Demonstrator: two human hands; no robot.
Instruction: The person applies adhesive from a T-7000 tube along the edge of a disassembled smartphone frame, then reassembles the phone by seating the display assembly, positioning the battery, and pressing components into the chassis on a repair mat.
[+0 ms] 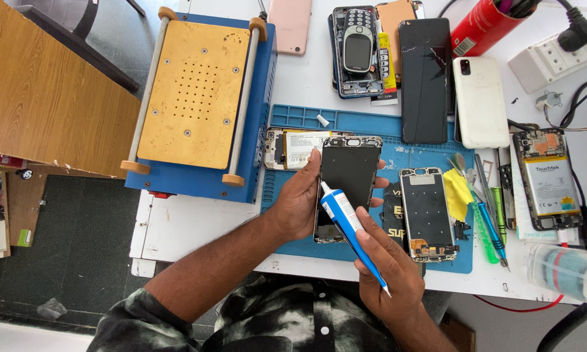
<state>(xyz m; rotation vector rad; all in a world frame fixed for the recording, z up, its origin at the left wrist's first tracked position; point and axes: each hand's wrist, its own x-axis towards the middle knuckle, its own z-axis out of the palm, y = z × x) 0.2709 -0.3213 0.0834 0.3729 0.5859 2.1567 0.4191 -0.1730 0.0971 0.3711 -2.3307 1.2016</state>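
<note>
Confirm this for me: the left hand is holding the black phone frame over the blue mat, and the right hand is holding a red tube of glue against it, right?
Not quite: the head view shows the tube of glue in the right hand is blue with a white nozzle, not red. The rest stands: the left hand holds the black phone frame over the blue mat.

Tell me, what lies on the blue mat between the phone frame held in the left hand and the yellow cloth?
In the head view, a second phone frame lies flat on the blue mat, between the held phone frame and the yellow cloth.
</note>
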